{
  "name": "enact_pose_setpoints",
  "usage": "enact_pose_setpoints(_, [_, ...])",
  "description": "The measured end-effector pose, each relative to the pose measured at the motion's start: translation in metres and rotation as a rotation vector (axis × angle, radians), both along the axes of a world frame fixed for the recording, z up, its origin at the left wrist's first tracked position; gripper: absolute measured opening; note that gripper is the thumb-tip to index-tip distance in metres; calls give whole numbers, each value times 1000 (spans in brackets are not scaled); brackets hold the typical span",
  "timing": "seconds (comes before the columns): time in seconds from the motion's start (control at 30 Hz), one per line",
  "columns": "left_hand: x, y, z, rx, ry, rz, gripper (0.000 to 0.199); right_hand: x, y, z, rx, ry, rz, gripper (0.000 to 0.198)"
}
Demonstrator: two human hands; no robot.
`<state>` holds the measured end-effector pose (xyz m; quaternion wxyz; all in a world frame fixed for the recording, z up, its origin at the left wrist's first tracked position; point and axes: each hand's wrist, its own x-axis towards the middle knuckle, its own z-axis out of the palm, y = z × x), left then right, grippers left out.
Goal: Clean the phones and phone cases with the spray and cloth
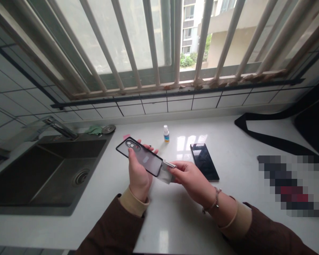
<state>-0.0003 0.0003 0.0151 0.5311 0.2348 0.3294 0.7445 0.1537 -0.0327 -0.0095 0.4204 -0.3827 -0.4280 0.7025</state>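
My left hand (139,173) is closed around a see-through phone case (151,162) with a black rim and a camera cutout, held tilted above the counter. At the case's lower right end, my right hand (190,175) pinches a thin grey cloth (165,174), folded over at the fingertips. The cloth hangs against the corner of the case. To the right of my right hand, a dark smartphone (204,161) lies flat with its glossy side up. Behind the hands stands a small white spray bottle (166,134) with a blue and yellow label.
On the left is a dark sink (60,161) with a chrome faucet (60,128). A green cloth (95,130) and a round metal drain strainer (108,129) sit on its back rim. A black strap (266,136) lies at the right. A barred window rises behind the white countertop (172,216).
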Motion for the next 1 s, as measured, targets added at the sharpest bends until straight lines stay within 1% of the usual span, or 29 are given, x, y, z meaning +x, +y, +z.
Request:
enact_pose_setpoints(0.1, [3,-1,-3,33,58,37,39,-5,-6,3,-19,-18,51,45])
enact_pose_setpoints(0.17, [3,-2,-4,22,97,67,39,-6,-10,6,-14,-21,95,43])
enact_pose_setpoints(0.23, [1,-1,-5,-4,126,101,42,-4,-13,8,12,7,184,39])
enact_pose_setpoints(0.3, [0,0,-5,-32,127,96,46,-1,-15,10,75,21,261,32])
enact_pose_setpoints(0.33, [-1,1,-5,-42,114,65,49,1,-15,11,118,20,250,29])
enact_pose_setpoints(0.37, [-2,1,-5,-49,94,18,54,2,-15,12,166,15,202,26])
enact_pose_setpoints(0.43, [-2,1,-5,-64,66,-112,63,5,-14,13,285,-21,53,21])
enact_pose_setpoints(0.5, [-2,0,-7,-91,92,-223,65,7,-12,15,430,-56,-52,16])
enact_pose_setpoints(0.6, [-2,-2,-13,-139,232,-316,59,7,-11,18,638,-149,-51,16])
enact_pose_setpoints(0.67, [-3,-3,-17,-135,334,-336,60,7,-11,19,689,-245,-52,19])
enact_pose_setpoints(0.77, [-3,-4,-16,-79,390,-369,63,8,-8,17,643,-384,-149,18])
enact_pose_setpoints(0.83, [-3,-5,-12,-51,391,-397,56,11,-5,15,560,-402,-199,17])
enact_pose_setpoints(0.87, [-3,-6,-9,-46,390,-399,51,12,-3,14,502,-371,-199,18])
enact_pose_setpoints(0.93, [-2,-8,-3,-48,355,-391,43,13,0,12,360,-240,-154,23])
enact_pose_setpoints(0.97, [-2,-9,-1,-59,305,-403,44,13,1,11,293,-160,-119,25])
enact_pose_setpoints(1.0, [-2,-10,1,-85,234,-444,50,12,1,10,239,-89,-84,26])
